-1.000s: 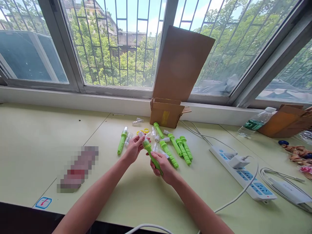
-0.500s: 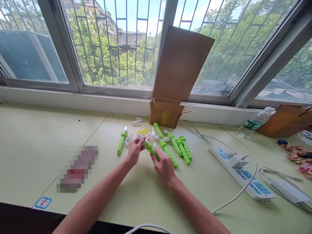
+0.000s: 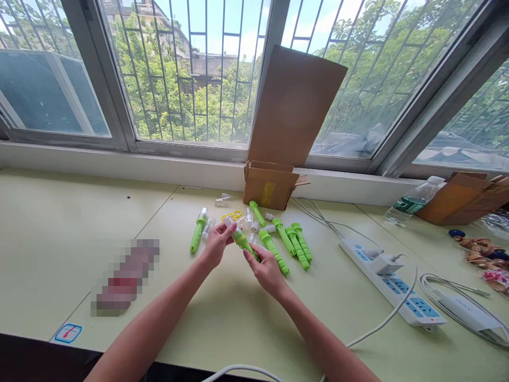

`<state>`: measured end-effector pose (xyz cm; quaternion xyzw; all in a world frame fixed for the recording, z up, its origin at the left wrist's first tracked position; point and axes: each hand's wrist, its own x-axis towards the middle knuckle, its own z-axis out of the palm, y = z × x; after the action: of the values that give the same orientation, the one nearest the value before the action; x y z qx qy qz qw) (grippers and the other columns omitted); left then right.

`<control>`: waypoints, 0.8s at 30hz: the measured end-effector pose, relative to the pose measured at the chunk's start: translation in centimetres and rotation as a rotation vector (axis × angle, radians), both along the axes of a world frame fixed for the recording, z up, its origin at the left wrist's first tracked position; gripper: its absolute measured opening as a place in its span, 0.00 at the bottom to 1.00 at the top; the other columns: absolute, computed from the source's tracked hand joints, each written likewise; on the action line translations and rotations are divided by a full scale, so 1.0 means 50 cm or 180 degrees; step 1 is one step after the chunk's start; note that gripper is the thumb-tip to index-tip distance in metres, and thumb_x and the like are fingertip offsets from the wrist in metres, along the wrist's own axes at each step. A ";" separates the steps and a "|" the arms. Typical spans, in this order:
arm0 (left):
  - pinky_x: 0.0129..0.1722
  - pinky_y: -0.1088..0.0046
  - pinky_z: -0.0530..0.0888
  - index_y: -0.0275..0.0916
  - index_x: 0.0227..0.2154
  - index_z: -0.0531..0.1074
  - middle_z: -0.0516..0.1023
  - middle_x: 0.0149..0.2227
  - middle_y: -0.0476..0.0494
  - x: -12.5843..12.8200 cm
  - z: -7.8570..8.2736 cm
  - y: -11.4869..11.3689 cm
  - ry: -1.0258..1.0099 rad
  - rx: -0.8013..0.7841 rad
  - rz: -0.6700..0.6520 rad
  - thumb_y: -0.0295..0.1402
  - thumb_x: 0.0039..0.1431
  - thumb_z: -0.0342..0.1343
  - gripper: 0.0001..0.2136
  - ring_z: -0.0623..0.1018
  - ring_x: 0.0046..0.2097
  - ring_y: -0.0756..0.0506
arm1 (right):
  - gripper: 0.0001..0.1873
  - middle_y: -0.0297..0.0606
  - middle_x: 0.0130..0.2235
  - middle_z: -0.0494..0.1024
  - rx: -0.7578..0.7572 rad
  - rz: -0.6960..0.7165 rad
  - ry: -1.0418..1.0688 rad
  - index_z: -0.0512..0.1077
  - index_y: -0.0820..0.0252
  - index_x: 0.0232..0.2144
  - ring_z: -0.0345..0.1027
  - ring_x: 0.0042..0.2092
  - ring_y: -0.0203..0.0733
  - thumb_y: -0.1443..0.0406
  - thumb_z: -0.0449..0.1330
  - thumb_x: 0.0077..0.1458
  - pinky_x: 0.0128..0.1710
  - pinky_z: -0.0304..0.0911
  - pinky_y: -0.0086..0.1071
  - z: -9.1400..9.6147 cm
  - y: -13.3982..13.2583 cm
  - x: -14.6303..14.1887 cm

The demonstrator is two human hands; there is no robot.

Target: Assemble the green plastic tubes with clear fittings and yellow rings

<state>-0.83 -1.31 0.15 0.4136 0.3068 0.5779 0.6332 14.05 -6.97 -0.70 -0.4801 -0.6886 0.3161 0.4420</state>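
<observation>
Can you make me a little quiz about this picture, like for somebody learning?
1. True or false: the left hand and the right hand hold the same green plastic tube.
2. What colour are the small rings on the table? A) red B) yellow C) blue
3. Fill in: the white power strip lies to the ___ of both hands.

Key: 1. True; 2. B; 3. right

left hand point(image 3: 216, 246): bare | right hand point(image 3: 269, 269): bare | forearms point(image 3: 167, 310): bare (slender, tapering wristward)
</observation>
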 end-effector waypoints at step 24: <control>0.27 0.65 0.71 0.31 0.53 0.52 0.74 0.36 0.29 -0.252 0.048 0.195 0.3834 -0.0888 0.1410 0.39 0.59 0.44 0.23 0.76 0.30 0.40 | 0.24 0.42 0.35 0.76 0.0280 -0.0187 -0.0563 0.68 0.63 0.51 0.69 0.29 0.39 0.55 0.46 0.62 0.28 0.64 0.33 -0.032 -0.003 0.001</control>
<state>-13.44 8.45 2.57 0.5058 0.7576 0.3167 0.2644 14.09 -7.13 -2.31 -0.5062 -0.7238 0.2288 0.4093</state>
